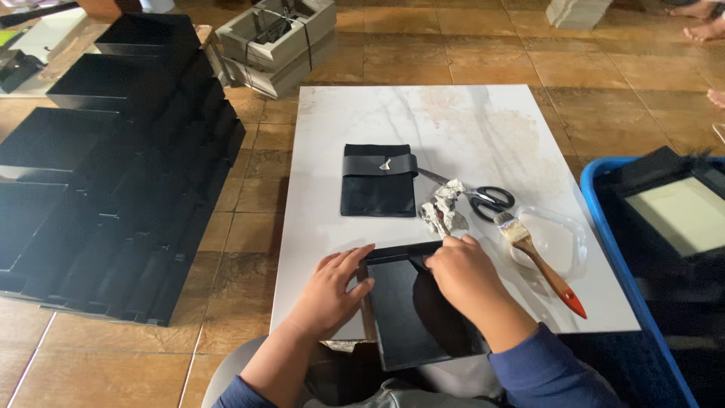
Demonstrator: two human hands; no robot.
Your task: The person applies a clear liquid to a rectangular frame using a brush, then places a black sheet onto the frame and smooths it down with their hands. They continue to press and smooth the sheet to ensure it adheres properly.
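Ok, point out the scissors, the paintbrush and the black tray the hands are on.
scissors (491, 200), head view, on the black handle loops.
paintbrush (545, 268), head view, midway along the wooden handle.
black tray (400, 306), head view, on its flat inner face between the left hand (332, 291) and right hand (461, 272).

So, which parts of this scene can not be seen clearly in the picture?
Head view only:
- black tray: near end hidden by the right hand and its sleeve.
- right hand fingertips: curled over the tray rim, grip unclear.
- blue bin: cut off by the right edge.
- scissors: blades partly under crumpled foil.
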